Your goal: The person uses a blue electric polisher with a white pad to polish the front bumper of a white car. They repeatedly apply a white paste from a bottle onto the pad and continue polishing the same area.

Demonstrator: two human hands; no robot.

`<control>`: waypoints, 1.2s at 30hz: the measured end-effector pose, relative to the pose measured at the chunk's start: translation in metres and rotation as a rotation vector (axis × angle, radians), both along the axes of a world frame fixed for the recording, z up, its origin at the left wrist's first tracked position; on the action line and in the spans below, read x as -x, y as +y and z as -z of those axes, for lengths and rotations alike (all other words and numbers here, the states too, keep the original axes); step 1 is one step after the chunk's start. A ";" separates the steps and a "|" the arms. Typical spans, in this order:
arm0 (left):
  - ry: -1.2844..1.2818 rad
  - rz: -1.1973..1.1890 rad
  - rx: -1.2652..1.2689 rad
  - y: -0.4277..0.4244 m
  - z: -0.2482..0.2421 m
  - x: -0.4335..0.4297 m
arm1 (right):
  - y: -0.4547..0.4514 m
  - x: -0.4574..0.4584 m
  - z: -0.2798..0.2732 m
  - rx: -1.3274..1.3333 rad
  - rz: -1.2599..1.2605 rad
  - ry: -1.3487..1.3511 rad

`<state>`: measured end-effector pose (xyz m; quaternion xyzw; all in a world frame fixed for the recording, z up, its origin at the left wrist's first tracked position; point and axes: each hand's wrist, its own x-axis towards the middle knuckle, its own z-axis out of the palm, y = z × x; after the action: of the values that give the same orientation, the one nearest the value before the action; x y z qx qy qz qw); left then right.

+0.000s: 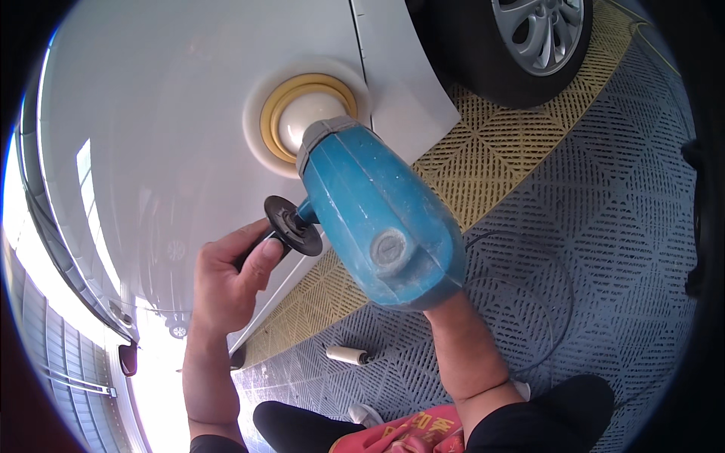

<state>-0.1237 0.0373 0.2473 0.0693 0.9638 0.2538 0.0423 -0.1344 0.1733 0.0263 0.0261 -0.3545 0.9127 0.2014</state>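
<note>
A blue electric polisher (379, 209) with a grey collar is held against a white car's body panel (170, 113). Its round polishing pad (308, 90), yellow with a pale, blurred outer rim, lies over the panel near a vertical seam. My left hand (232, 272) grips the black side handle (255, 249), with the thumb along it behind a round black guard (293, 225). My right forearm (467, 345) reaches up to the rear of the polisher, whose housing hides my right hand, so its grip cannot be seen.
A tyre with a silver alloy wheel (541, 28) is at upper right. Grey and yellow grid tiles (612, 226) cover the floor. On them lie a dark cable (569, 289) in loops and a white cylindrical object (345, 355) with a dark end, below the polisher.
</note>
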 end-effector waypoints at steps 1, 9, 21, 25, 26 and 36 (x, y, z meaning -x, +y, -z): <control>-0.013 -0.019 -0.003 0.003 -0.003 0.001 | 0.003 0.001 -0.004 0.025 0.002 0.006; -0.026 -0.074 0.017 -0.001 -0.011 -0.014 | -0.002 0.000 -0.004 -0.092 -0.108 -0.047; 0.025 -0.058 0.132 -0.109 0.039 -0.056 | -0.094 -0.027 0.039 -0.355 -0.094 -0.111; -0.023 -0.164 0.123 -0.114 0.079 -0.062 | -0.121 -0.028 0.081 -0.156 -0.216 -0.088; -0.014 -0.144 0.194 -0.108 0.088 -0.062 | -0.123 -0.026 0.092 0.056 -0.338 -0.110; 0.048 -0.037 0.221 -0.023 0.087 -0.030 | -0.051 0.002 0.120 1.086 -0.624 0.358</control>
<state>-0.0936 0.0142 0.1606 0.0527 0.9878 0.1451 0.0218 -0.1361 0.1227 -0.0932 0.1739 0.2203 0.9593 -0.0325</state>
